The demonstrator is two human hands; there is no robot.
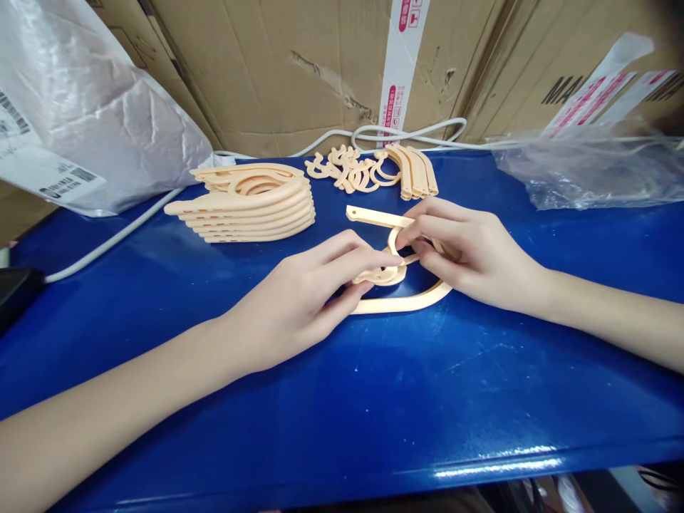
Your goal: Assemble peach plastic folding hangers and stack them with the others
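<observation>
Low over the middle of the blue table (368, 399), my left hand (315, 285) has its fingers closed on a cream plastic piece (387, 276) with curved parts. My right hand (464, 246) pinches the same cream assembly from the right, at a ring-like part (394, 241). A straight arm with a small hole at its end (374, 216) sticks out to the left above my fingers. A curved cream bar (403, 304) runs below both hands. My fingers hide how the parts join.
Behind my left hand is a stack of cream hangers (251, 206). Small cream hooks (347, 171) and curved arms (414, 171) lie at the back. Cardboard boxes (320, 71), a white cable (115, 239), a wrapped package (107, 121) and clear plastic bag (598, 171) surround them.
</observation>
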